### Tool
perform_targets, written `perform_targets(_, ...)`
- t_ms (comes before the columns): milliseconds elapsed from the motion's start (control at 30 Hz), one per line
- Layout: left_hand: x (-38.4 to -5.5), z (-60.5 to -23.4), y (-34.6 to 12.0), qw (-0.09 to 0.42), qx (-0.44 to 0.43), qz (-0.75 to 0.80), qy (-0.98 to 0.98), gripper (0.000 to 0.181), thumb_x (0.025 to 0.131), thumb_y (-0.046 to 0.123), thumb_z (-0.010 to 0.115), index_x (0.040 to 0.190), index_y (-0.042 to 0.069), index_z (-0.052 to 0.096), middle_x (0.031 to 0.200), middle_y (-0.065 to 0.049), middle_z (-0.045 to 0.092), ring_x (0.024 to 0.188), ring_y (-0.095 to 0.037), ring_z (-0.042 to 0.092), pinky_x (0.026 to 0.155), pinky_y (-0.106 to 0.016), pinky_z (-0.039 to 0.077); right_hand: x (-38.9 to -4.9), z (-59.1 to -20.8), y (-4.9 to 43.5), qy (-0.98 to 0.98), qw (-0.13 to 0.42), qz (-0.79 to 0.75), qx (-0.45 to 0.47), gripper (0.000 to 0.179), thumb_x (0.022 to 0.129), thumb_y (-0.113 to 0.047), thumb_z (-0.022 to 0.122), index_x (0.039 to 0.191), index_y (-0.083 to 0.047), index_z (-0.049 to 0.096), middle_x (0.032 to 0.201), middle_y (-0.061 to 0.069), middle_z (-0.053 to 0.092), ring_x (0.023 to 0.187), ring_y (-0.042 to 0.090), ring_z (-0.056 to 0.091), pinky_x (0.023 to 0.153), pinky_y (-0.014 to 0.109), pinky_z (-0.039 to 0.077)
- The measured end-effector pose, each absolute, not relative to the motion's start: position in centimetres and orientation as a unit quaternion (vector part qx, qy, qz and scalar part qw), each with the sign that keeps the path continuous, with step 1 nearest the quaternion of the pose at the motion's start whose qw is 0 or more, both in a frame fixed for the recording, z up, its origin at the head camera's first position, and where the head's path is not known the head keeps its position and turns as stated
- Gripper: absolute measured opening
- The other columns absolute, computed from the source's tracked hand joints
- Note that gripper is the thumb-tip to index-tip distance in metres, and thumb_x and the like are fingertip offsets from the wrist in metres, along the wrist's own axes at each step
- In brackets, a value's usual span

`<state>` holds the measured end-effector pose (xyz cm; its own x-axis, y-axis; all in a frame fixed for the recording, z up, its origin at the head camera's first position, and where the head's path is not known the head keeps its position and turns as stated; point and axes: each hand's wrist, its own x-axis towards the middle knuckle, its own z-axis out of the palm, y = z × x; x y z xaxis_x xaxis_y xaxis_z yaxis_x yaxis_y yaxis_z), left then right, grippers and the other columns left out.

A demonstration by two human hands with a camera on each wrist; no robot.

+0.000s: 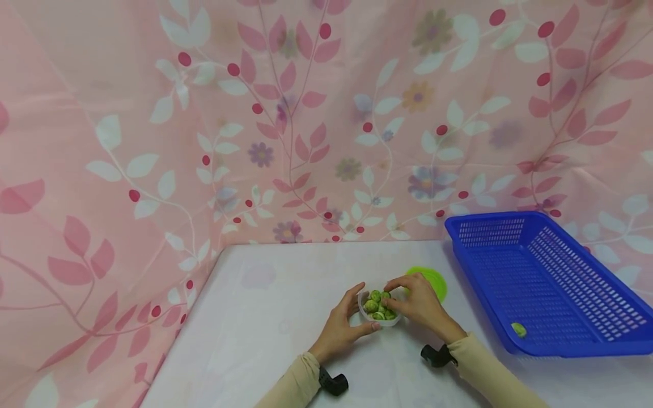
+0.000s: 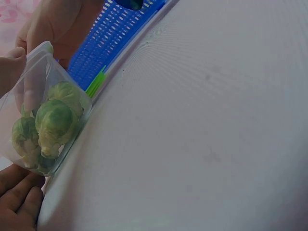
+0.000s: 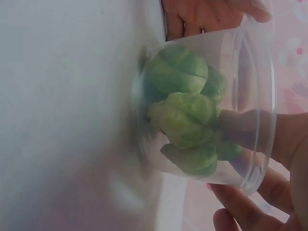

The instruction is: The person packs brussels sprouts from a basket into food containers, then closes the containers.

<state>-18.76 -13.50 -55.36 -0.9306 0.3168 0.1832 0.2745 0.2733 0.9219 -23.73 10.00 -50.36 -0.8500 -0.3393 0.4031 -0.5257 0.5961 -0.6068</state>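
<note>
A small clear plastic container (image 1: 363, 310) on the white table holds several green Brussels sprouts (image 1: 371, 306). My left hand (image 1: 339, 326) grips it from the left, fingers along the far side and thumb at the near wall. Over the rim from the right comes my right hand (image 1: 420, 300), its thumb and forefinger about a sprout in the container. The right wrist view shows digits of the right hand (image 3: 284, 168) behind the clear wall, against the sprouts (image 3: 190, 118). Part of their contact is hidden. Fingers of the left hand (image 2: 19, 197) lie beside the container base.
A bright green round lid (image 1: 435, 281) lies behind the right hand, partly covered by it. At the right stands a large blue plastic basket (image 1: 484, 306) with slotted walls. One small green piece (image 1: 518, 330) sits in its near left corner. Patterned pink cloth (image 1: 316, 141) hangs behind.
</note>
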Motion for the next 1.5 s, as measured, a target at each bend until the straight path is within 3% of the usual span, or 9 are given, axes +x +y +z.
perform_targets(133, -18.6, -55.4, -13.5, 0.019, 0.183, 0.571, 0.8, 0.092, 0.094, 0.03, 0.084, 0.167, 0.018, 0.03, 0.163, -0.013, 0.05, 0.149, -0.031, 0.052, 0.123, -0.047, 0.047, -23.7, -50.2, 10.1, -0.89, 0.109, 0.368, 0.245, 0.021, 0.076, -0.02, 0.097, 0.091, -0.018, 0.083, 0.1, -0.002, 0.082, 0.098, 0.026, 0.063, 0.085, 0.039, 0.05)
perform_targets(400, -18.7, -55.2, -13.4, 0.017, 0.188, 0.573, 0.798, 0.092, 0.094, 0.03, 0.083, 0.168, 0.018, 0.029, 0.166, -0.014, 0.045, 0.15, -0.03, 0.049, 0.124, -0.046, 0.046, -23.5, -50.1, 9.9, -0.894, 0.146, 0.336, 0.257, 0.026, 0.072, -0.019, 0.099, 0.092, -0.018, 0.083, 0.112, 0.007, 0.081, 0.103, 0.029, 0.065, 0.09, 0.049, 0.055)
perform_targets(633, -18.8, -55.4, -13.5, 0.02, 0.189, 0.574, 0.797, 0.091, 0.095, 0.03, 0.083, 0.168, 0.018, 0.029, 0.165, -0.012, 0.046, 0.15, -0.03, 0.05, 0.124, -0.047, 0.046, -23.5, -49.2, 10.4, -0.892, 0.116, 0.348, 0.263, 0.024, 0.076, -0.02, 0.097, 0.095, -0.013, 0.083, 0.114, 0.01, 0.081, 0.104, 0.03, 0.065, 0.091, 0.051, 0.056)
perform_targets(900, -18.6, -55.3, -13.5, 0.021, 0.189, 0.578, 0.794, 0.088, 0.095, 0.029, 0.083, 0.165, 0.037, 0.03, 0.164, -0.01, 0.049, 0.151, -0.028, 0.049, 0.125, -0.045, 0.044, -23.9, -46.4, 13.5, -0.891, 0.097, 0.354, 0.268, 0.02, 0.085, -0.023, 0.09, 0.101, -0.013, 0.084, 0.113, 0.009, 0.081, 0.109, 0.038, 0.07, 0.096, 0.061, 0.056)
perform_targets(967, -18.7, -55.2, -13.6, 0.022, 0.187, 0.577, 0.794, 0.088, 0.095, 0.029, 0.083, 0.166, 0.034, 0.03, 0.164, -0.01, 0.049, 0.151, -0.028, 0.049, 0.126, -0.045, 0.044, -24.0, -45.3, 14.8, -0.893, 0.076, 0.356, 0.265, 0.024, 0.087, -0.028, 0.089, 0.106, -0.015, 0.084, 0.113, 0.006, 0.081, 0.113, 0.038, 0.07, 0.097, 0.063, 0.057)
perform_targets(1133, -18.6, -54.9, -13.5, 0.025, 0.185, 0.572, 0.799, 0.09, 0.095, 0.03, 0.083, 0.167, 0.026, 0.03, 0.164, -0.01, 0.049, 0.15, -0.029, 0.05, 0.125, -0.045, 0.044, -23.5, -42.1, 18.0, -0.894, 0.006, 0.362, 0.264, 0.031, 0.091, -0.039, 0.085, 0.118, -0.024, 0.081, 0.12, -0.001, 0.08, 0.118, 0.031, 0.07, 0.094, 0.049, 0.06)
perform_targets(1200, -18.6, -54.8, -13.5, 0.024, 0.185, 0.569, 0.801, 0.09, 0.095, 0.03, 0.083, 0.167, 0.028, 0.029, 0.164, -0.01, 0.049, 0.15, -0.029, 0.05, 0.125, -0.045, 0.045, -23.2, -40.8, 19.1, -0.895, -0.016, 0.363, 0.259, 0.031, 0.093, -0.041, 0.083, 0.121, -0.027, 0.08, 0.123, -0.002, 0.079, 0.118, 0.029, 0.07, 0.094, 0.04, 0.061)
perform_targets(1300, -18.6, -54.8, -13.5, 0.019, 0.186, 0.567, 0.802, 0.091, 0.095, 0.03, 0.083, 0.168, 0.026, 0.029, 0.162, -0.01, 0.051, 0.149, -0.029, 0.051, 0.125, -0.044, 0.045, -22.9, -39.3, 20.6, -0.896, -0.041, 0.369, 0.243, 0.032, 0.095, -0.041, 0.081, 0.125, -0.029, 0.079, 0.128, 0.0, 0.077, 0.118, 0.029, 0.07, 0.09, 0.032, 0.062)
perform_targets(1500, -18.6, -55.0, -13.5, 0.02, 0.187, 0.575, 0.796, 0.093, 0.093, 0.028, 0.085, 0.168, 0.02, 0.029, 0.162, -0.013, 0.051, 0.149, -0.029, 0.051, 0.125, -0.042, 0.045, -23.2, -38.3, 24.2, -0.896, -0.082, 0.38, 0.214, 0.038, 0.097, -0.039, 0.079, 0.132, -0.024, 0.075, 0.137, 0.012, 0.072, 0.116, 0.035, 0.072, 0.082, 0.029, 0.064)
